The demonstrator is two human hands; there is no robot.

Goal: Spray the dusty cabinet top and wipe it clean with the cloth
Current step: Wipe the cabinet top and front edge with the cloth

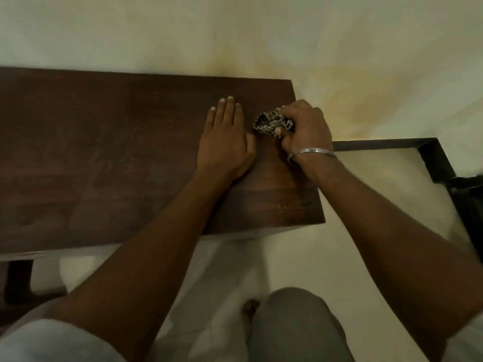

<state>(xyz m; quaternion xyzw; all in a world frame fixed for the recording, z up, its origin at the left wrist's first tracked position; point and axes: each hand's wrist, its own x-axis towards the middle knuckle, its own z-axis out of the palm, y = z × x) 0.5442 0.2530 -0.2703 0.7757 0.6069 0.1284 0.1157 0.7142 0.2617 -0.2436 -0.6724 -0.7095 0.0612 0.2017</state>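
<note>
The dark wooden cabinet top [104, 152] fills the left and middle of the head view, its right end near the centre. A bunched, dark-and-light patterned cloth [271, 124] is pressed on the top close to the right edge, with my right hand [305, 126] closed around it; a metal bangle sits on that wrist. My left hand [226, 137] lies flat on the wood just left of the cloth, fingers extended, holding nothing. No spray bottle is in view.
A pale wall [235, 35] rises behind the cabinet. To the right, a dark skirting [428, 150] borders a light floor [366, 178], with a dark object at the right edge. My knee [292, 322] and a bare foot are below, in front of the cabinet.
</note>
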